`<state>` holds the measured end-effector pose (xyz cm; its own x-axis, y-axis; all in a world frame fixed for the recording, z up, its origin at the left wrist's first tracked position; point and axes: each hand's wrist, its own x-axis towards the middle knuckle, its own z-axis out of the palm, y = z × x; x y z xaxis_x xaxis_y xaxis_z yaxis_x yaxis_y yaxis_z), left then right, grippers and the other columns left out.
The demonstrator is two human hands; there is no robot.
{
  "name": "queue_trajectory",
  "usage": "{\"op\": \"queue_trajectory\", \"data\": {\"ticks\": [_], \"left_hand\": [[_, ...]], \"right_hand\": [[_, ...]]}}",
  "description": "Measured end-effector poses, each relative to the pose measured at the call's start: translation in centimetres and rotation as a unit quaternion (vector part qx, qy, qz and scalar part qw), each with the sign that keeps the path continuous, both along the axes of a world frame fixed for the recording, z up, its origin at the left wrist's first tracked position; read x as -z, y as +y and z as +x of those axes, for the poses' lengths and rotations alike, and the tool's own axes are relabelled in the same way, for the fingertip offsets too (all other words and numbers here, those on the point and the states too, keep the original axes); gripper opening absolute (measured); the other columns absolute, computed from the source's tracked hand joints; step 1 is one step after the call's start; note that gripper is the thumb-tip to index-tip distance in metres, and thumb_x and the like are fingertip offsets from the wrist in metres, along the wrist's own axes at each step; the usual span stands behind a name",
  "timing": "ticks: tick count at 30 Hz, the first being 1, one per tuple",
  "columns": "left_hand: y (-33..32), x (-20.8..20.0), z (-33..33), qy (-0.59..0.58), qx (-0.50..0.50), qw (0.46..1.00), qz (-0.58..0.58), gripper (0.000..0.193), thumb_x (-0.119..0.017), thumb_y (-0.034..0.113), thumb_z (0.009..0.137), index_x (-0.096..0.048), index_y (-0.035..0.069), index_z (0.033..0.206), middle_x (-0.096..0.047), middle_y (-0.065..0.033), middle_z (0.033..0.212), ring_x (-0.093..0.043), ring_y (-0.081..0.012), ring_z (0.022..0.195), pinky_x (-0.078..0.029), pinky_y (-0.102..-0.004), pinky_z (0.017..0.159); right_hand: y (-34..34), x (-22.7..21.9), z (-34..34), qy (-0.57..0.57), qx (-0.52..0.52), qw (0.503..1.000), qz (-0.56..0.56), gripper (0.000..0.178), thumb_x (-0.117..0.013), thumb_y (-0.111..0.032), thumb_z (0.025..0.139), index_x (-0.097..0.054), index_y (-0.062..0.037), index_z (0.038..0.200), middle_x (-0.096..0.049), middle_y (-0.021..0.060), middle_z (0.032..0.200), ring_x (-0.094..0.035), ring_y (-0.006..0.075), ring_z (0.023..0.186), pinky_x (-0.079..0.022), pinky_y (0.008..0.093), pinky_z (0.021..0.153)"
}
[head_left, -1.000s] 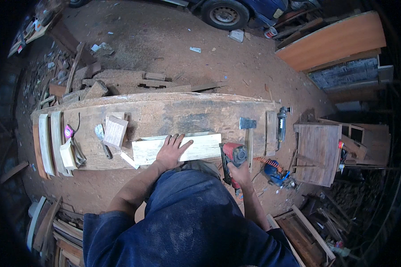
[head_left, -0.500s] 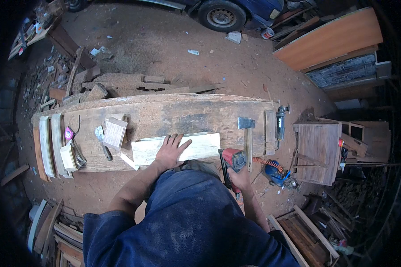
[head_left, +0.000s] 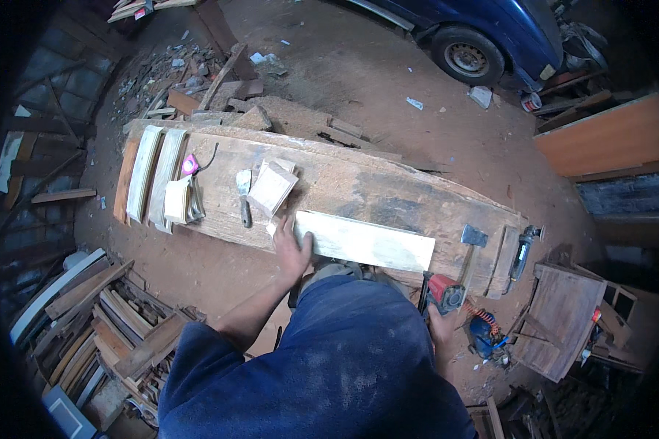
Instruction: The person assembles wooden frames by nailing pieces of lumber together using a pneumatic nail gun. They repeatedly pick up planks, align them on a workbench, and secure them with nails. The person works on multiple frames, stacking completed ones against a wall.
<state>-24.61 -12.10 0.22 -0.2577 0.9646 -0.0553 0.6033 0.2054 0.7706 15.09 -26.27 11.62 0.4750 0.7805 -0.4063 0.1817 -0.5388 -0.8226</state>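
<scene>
Bracing the left end of the pale board [head_left: 366, 240] with the left hand [head_left: 293, 257], thumb and fingers spread apart. Lying under that board: the workbench [head_left: 417, 203]. Just off the board's near right corner, clutching the red nail gun [head_left: 445, 291], right hand [head_left: 441, 326] wrapped round its handle; no telling about the trigger finger. Seemingly lining up to fasten. Next, probably: steady that board, bring the nailer squarely on.

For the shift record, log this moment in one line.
left hand: at left end of pale board | right hand: gripping red nail gun | workbench: hatchet, scraper, tape measure
</scene>
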Motion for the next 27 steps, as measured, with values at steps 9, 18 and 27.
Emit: {"op": "queue_trajectory", "data": {"ticks": [9,18,27], "left_hand": [[1.0,-0.9,2.5,-0.222,0.120,0.944,-0.214,0.056,-0.062,0.041,0.101,-0.058,0.006,0.145,-0.069,-0.0260,0.126,-0.068,-0.0352,0.116,-0.052,-0.0407,0.100],[1.7,3.9,8.2,-0.345,0.320,0.845,-0.256,0.095,-0.074,0.037,0.095,-0.017,0.008,0.165,-0.051,-0.0258,0.150,-0.058,-0.0305,0.132,-0.047,-0.0380,0.109],[1.9,7.6,8.8,-0.118,0.411,0.876,-0.223,0.105,-0.068,0.042,0.092,-0.006,-0.002,0.163,-0.062,-0.0304,0.134,-0.065,-0.0413,0.119,-0.052,-0.0457,0.100]], "right_hand": [[3.3,1.3,-0.2,-0.137,-0.119,0.974,-0.133,0.016,-0.071,-0.014,0.084,-0.068,0.0011,0.087,-0.064,0.0034,0.068,-0.060,0.0149,0.057,-0.048,0.0335,0.056],[12.8,-3.1,-8.2,-0.113,-0.221,0.954,-0.167,0.036,-0.073,-0.026,0.080,-0.070,0.0045,0.099,-0.071,0.0196,0.087,-0.070,0.0306,0.083,-0.053,0.0402,0.075],[15.1,0.1,-10.5,-0.082,-0.270,0.957,-0.063,0.026,-0.068,-0.017,0.085,-0.067,0.0065,0.097,-0.065,0.0088,0.068,-0.061,0.0176,0.054,-0.050,0.0355,0.053]]}}
